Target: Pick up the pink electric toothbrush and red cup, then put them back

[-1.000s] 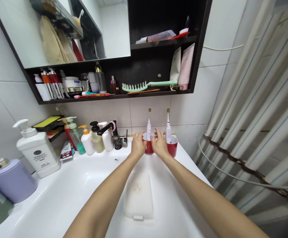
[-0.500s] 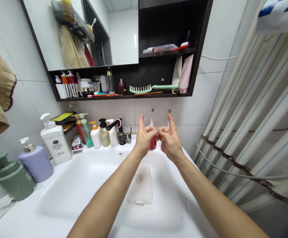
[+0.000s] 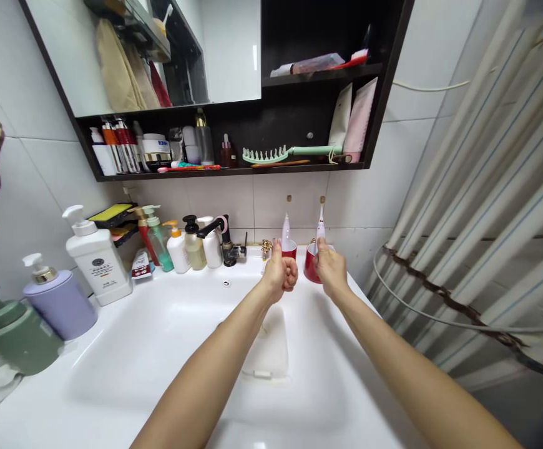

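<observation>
Over the back of the sink, my left hand has its fingers curled into a loose fist with the thumb up; nothing shows in it. A red cup stands just behind it, with a pale pink electric toothbrush upright in it. My right hand is at a second red cup, overlapping its right side. Its thumb is raised in front of another electric toothbrush standing there. The fingers of that hand are hidden, and I cannot tell whether it touches the cup or the toothbrush.
A white sink lies below, with a whitish flat piece in its basin. A black faucet and several pump bottles line the back left. Above hangs a dark shelf holding a green hairbrush. Folded striped panels stand right.
My hands, which met at the fingertips, have come apart. The left fingers have curled in, and the right hand is now in front of the right cup. The view has shifted slightly.
</observation>
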Tool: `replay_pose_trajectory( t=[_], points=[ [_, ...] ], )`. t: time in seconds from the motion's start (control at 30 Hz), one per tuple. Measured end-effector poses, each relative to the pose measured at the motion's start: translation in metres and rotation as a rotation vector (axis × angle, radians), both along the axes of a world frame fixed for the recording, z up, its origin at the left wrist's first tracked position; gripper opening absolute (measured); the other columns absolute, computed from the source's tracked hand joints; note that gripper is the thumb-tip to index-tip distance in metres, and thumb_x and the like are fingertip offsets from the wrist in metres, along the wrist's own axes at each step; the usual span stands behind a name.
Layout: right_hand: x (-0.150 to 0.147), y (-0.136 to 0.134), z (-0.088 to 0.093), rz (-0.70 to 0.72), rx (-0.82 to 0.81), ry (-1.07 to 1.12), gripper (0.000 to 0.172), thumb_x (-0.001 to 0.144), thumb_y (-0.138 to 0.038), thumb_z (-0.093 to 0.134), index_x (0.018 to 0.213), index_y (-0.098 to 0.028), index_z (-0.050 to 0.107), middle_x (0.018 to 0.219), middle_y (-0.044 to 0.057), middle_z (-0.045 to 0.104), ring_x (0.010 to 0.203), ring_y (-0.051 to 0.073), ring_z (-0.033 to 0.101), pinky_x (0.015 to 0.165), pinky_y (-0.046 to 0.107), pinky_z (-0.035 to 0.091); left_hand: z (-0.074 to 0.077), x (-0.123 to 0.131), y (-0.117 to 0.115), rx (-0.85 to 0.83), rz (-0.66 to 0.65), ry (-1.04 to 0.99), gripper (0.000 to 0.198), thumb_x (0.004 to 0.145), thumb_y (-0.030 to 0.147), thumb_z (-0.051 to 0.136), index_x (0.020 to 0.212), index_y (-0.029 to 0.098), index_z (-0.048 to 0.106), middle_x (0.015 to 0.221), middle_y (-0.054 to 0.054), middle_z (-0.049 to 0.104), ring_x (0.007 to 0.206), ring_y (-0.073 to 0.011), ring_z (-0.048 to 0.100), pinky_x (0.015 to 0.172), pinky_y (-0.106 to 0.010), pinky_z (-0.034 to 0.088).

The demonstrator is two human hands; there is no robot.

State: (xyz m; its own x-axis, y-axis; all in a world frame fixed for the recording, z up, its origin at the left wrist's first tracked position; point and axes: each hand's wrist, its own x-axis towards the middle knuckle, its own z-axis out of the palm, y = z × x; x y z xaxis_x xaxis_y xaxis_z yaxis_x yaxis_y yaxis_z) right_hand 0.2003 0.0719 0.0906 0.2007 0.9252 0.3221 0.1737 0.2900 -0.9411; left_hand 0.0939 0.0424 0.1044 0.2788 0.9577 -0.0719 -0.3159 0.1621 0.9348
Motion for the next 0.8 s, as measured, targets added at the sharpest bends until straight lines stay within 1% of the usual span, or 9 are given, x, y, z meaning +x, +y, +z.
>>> replay_pose_trajectory(
  t=[0.07, 0.13, 0.2, 0.27, 0.37, 0.47, 0.57, 0.7, 0.8],
  points=[
    [0.015, 0.018, -0.008, -0.152, 0.007, -0.112, 0.031, 0.056, -0.048, 0.046, 0.047, -0.019, 0.038, 0.06, 0.002, 0.044, 0.068, 0.017, 0.043, 0.056, 0.026, 0.031, -0.011, -0.003, 0.003, -0.038, 0.033, 0.039, 0.058, 0.06, 0.066, 0.013, 0.036, 0.016, 0.032, 0.024, 0.003, 0.027, 0.022, -0.0032, 0.019, 0.031, -0.018, 0.007],
    [0.027, 0.033, -0.014, -0.236, -0.009, -0.23, 0.023, 0.046, -0.036, 0.058, 0.053, -0.019, 0.045, 0.075, 0.004, 0.046, 0.081, 0.021, 0.04, 0.064, 0.029, 0.03, -0.021, -0.006, 0.005, -0.073, 0.076, 0.078, 0.057, 0.06, 0.065, 0.017, 0.038, 0.015, 0.034, 0.025, 0.003, 0.029, 0.023, -0.0033, 0.021, 0.032, -0.017, 0.009],
    [0.037, 0.041, -0.021, -0.242, -0.038, -0.341, 0.019, 0.043, -0.029, 0.061, 0.052, -0.018, 0.048, 0.076, 0.005, 0.045, 0.08, 0.022, 0.041, 0.066, 0.031, 0.031, -0.028, -0.009, 0.005, -0.096, 0.116, 0.098, 0.054, 0.062, 0.062, 0.022, 0.04, 0.014, 0.038, 0.028, 0.003, 0.033, 0.025, -0.0033, 0.025, 0.033, -0.017, 0.013],
    [0.043, 0.041, -0.026, -0.227, -0.055, -0.44, 0.014, 0.047, -0.027, 0.058, 0.048, -0.018, 0.047, 0.07, 0.004, 0.045, 0.074, 0.021, 0.044, 0.065, 0.032, 0.031, -0.032, -0.012, 0.005, -0.098, 0.144, 0.106, 0.049, 0.064, 0.056, 0.029, 0.045, 0.013, 0.042, 0.032, 0.003, 0.037, 0.027, -0.0031, 0.029, 0.034, -0.017, 0.017],
    [0.048, 0.026, -0.03, -0.214, -0.045, -0.565, 0.013, 0.054, -0.029, 0.052, 0.049, -0.018, 0.048, 0.068, 0.004, 0.043, 0.071, 0.02, 0.044, 0.064, 0.033, 0.032, -0.035, -0.016, 0.002, -0.044, 0.195, 0.14, 0.035, 0.065, 0.046, 0.039, 0.053, 0.013, 0.046, 0.041, 0.002, 0.043, 0.033, -0.0033, 0.035, 0.037, -0.017, 0.023],
    [0.047, -0.003, -0.031, -0.175, -0.022, -0.663, 0.014, 0.056, -0.031, 0.052, 0.053, -0.017, 0.05, 0.074, 0.006, 0.044, 0.073, 0.021, 0.044, 0.065, 0.032, 0.032, -0.035, -0.017, -0.001, 0.047, 0.295, 0.197, 0.023, 0.064, 0.036, 0.045, 0.057, 0.014, 0.047, 0.051, 0.001, 0.048, 0.042, -0.005, 0.042, 0.042, -0.018, 0.029],
    [0.035, -0.034, -0.035, -0.084, 0.004, -0.731, 0.015, 0.057, -0.031, 0.052, 0.058, -0.017, 0.053, 0.079, 0.006, 0.045, 0.074, 0.019, 0.045, 0.066, 0.03, 0.033, -0.039, -0.012, -0.002, 0.171, 0.384, 0.267, 0.017, 0.063, 0.03, 0.049, 0.068, 0.014, 0.05, 0.066, -0.003, 0.054, 0.058, -0.0088, 0.049, 0.052, -0.021, 0.036],
    [0.008, -0.059, -0.05, 0.087, 0.024, -0.784, 0.014, 0.06, -0.03, 0.05, 0.059, -0.016, 0.054, 0.084, 0.006, 0.046, 0.071, 0.016, 0.047, 0.064, 0.027, 0.036, -0.052, -0.006, -0.002, 0.357, 0.388, 0.386, 0.037, 0.059, 0.026, 0.055, 0.092, 0.013, 0.049, 0.091, -0.009, 0.054, 0.083, -0.0144, 0.048, 0.071, -0.025, 0.036],
    [-0.011, -0.066, -0.064, 0.18, 0.029, -0.795, 0.012, 0.061, -0.027, 0.05, 0.059, -0.016, 0.055, 0.085, 0.006, 0.047, 0.074, 0.016, 0.048, 0.065, 0.026, 0.037, -0.065, -0.01, -0.004, 0.385, 0.317, 0.508, 0.038, 0.06, 0.023, 0.053, 0.097, 0.014, 0.048, 0.091, -0.008, 0.055, 0.081, -0.0145, 0.049, 0.072, -0.025, 0.036]
  ],
)
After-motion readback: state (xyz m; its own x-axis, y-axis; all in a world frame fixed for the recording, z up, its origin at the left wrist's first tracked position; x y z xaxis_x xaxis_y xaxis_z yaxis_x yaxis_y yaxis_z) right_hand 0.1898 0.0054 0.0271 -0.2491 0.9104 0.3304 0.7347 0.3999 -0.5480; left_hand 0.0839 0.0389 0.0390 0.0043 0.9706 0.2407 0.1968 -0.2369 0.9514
